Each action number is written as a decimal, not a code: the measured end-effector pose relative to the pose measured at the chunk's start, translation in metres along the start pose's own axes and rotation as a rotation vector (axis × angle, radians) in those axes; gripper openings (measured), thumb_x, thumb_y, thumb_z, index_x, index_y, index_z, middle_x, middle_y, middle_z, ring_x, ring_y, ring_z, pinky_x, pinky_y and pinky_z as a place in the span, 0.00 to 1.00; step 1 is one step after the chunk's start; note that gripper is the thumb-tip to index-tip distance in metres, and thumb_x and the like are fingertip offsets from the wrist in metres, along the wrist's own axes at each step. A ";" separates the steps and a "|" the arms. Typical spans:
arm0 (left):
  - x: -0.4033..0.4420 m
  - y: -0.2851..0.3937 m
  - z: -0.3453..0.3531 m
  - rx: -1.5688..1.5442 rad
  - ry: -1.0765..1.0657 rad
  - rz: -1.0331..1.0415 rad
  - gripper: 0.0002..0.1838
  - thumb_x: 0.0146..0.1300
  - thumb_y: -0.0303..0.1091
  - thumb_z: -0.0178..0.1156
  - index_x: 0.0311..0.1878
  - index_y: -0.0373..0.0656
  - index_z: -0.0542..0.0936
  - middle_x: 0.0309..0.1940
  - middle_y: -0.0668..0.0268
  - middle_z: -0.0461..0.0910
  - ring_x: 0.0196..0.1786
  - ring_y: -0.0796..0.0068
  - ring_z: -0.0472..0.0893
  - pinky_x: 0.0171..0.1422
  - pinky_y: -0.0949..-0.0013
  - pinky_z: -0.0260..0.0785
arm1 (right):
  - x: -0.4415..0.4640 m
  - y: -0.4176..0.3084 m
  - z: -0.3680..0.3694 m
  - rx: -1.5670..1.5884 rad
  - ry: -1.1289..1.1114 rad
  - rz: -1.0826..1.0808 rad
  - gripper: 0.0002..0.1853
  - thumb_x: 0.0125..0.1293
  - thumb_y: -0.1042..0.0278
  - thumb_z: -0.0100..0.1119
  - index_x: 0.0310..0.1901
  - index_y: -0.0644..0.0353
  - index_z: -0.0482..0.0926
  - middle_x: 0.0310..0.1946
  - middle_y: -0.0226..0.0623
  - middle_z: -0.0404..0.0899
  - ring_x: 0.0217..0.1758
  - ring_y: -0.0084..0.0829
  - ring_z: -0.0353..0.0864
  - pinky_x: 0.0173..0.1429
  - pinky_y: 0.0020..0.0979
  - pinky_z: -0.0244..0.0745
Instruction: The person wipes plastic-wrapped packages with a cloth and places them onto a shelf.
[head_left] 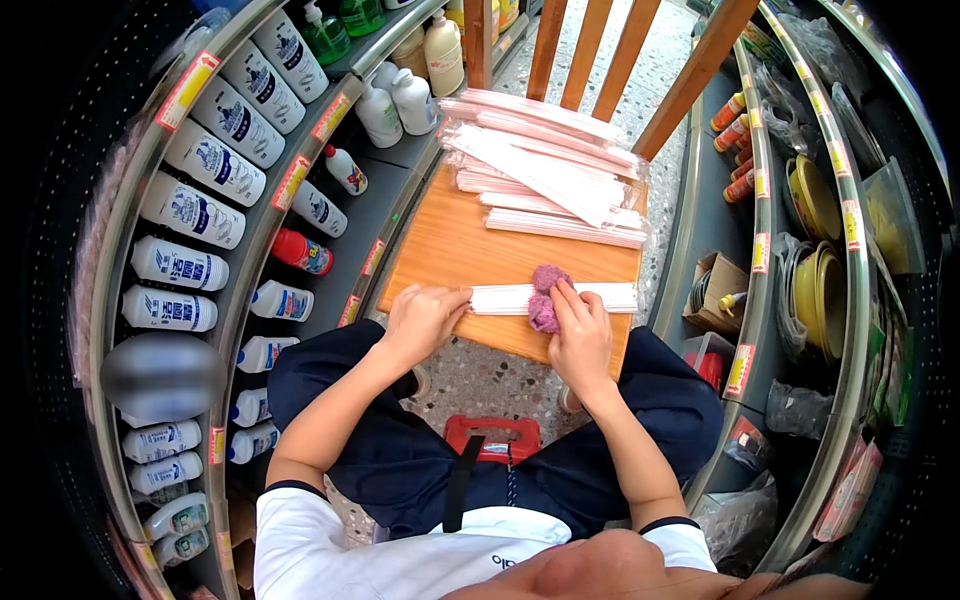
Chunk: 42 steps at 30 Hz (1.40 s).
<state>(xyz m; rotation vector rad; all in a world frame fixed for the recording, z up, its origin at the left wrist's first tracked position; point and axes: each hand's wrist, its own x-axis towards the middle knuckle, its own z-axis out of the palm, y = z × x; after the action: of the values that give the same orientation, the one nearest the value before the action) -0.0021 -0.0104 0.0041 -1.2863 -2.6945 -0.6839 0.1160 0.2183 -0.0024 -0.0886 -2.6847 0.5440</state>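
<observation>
A flat white strip (500,299) with thin lengthwise lines lies across the near part of a wooden chair seat (430,235). My left hand (420,322) has its fingers closed on the strip's left end. In my right hand (580,335) is a bunched purple cloth (545,312), pressed against the strip right of its middle. The fingers partly cover the cloth and the strip beneath. Farther back on the seat lies a pile of pinkish-white strips in clear plastic wrap (550,170), with one broader white strip (535,175) slanting across the top.
Wooden chair-back slats (585,60) rise behind the pile. Shelves on the left carry several white bottles (215,155) and a red-capped bottle (345,170). The right shelves hold yellow pans (820,300) and a cardboard box (722,285). A red plastic object (495,437) is below, between my legs.
</observation>
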 end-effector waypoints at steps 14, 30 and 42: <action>-0.004 0.000 -0.002 0.051 0.055 -0.004 0.08 0.61 0.36 0.67 0.41 0.46 0.87 0.27 0.64 0.84 0.30 0.63 0.82 0.35 0.62 0.69 | 0.005 -0.017 0.011 0.012 0.000 -0.035 0.29 0.45 0.82 0.59 0.55 0.67 0.80 0.57 0.44 0.80 0.53 0.45 0.76 0.58 0.43 0.74; -0.004 -0.005 -0.014 0.039 0.029 -0.035 0.07 0.60 0.35 0.66 0.38 0.45 0.86 0.31 0.64 0.86 0.31 0.63 0.84 0.36 0.62 0.70 | 0.011 -0.024 0.015 0.063 -0.021 -0.068 0.27 0.47 0.81 0.59 0.55 0.66 0.80 0.57 0.42 0.80 0.53 0.45 0.76 0.56 0.42 0.74; 0.001 -0.004 -0.015 0.000 -0.040 -0.097 0.07 0.62 0.35 0.65 0.39 0.44 0.86 0.32 0.61 0.86 0.34 0.59 0.84 0.39 0.60 0.72 | 0.002 0.004 0.005 -0.004 -0.018 0.005 0.28 0.47 0.79 0.61 0.55 0.63 0.80 0.59 0.38 0.79 0.56 0.42 0.75 0.58 0.42 0.73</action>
<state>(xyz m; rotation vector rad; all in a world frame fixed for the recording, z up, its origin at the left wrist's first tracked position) -0.0070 -0.0184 0.0163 -1.1886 -2.8045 -0.6752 0.1119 0.2202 -0.0073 -0.0918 -2.7033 0.5440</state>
